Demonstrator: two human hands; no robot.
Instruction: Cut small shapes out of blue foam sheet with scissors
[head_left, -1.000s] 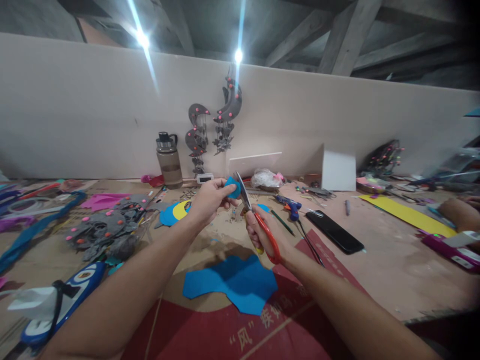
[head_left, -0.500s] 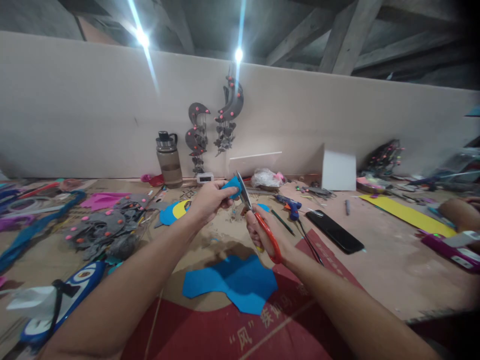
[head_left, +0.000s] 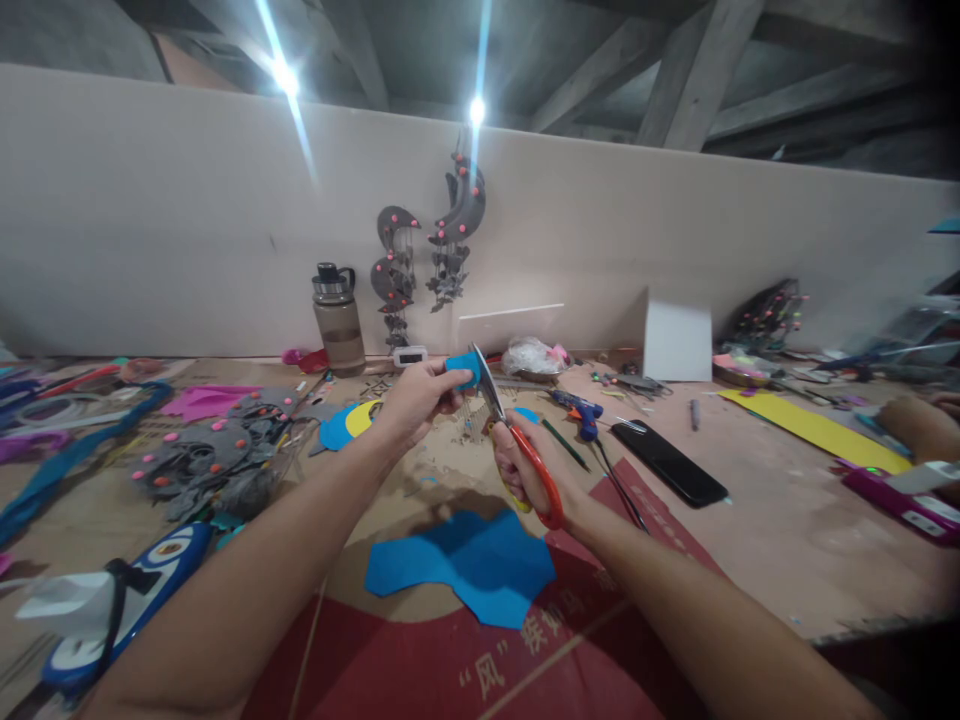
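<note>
Looking across our worktable, largest thing first:
Table (head_left: 750, 540): we are working over a cardboard-covered top crowded with craft scraps.
Big blue sheet (head_left: 465, 565): lying flat on the table just below our hands, apart from them.
Bottle (head_left: 339, 320): a smoky lidded bottle is standing upright by the back wall; we cannot tell what is in it.
Plastic bag (head_left: 531, 356): sitting near the wall with something pink showing inside.
Phone (head_left: 669, 463): lying dark and flat to the right of our right hand, with a blue glue gun (head_left: 576, 410) near it.
Right hand (head_left: 525, 470): we are closing it around the orange handles of the scissors (head_left: 517, 440), whose blades are pointing up and away.
Left hand (head_left: 416, 400): we are pinching the small blue piece (head_left: 465, 368) between thumb and fingertips.
Small blue piece: held in the air above the table, touching the scissor blades just left of them.
</note>
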